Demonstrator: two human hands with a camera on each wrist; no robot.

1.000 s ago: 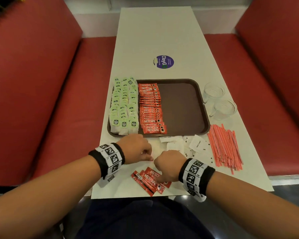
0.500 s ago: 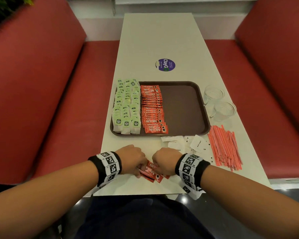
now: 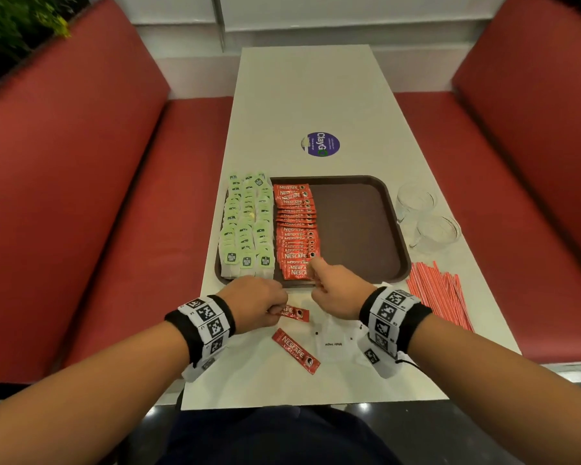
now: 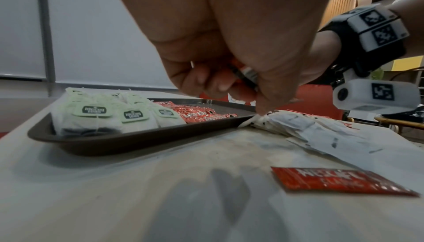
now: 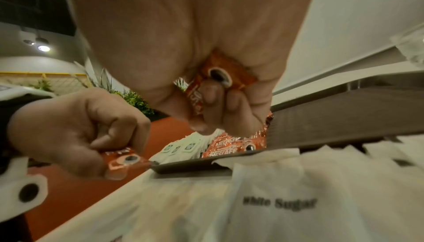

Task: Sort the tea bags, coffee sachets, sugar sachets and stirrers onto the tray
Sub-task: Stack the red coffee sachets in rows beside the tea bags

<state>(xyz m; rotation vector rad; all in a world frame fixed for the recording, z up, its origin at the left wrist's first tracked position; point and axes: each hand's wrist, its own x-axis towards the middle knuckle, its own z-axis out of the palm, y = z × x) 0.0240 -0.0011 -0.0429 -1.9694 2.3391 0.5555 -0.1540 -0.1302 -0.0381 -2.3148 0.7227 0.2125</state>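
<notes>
Red coffee sachets, three loose: we log one [image 3: 294, 313] pinched in our left hand [image 3: 255, 302], fingers curled, above the surface [image 3: 249, 380]; one [image 5: 212, 81] gripped in our right hand [image 3: 336, 290] at the tray [image 3: 396, 263]'s near rim; one [image 3: 296, 351] lying flat beside the sugar sachets [image 5: 298, 191].

Glossy foil coffee sachets [image 3: 296, 226]; matt paper sugar sachets [image 5: 298, 191] (crinkled); textured plastic-looking brown tray [image 3: 359, 229]; smooth white table [image 3: 316, 95].
</notes>
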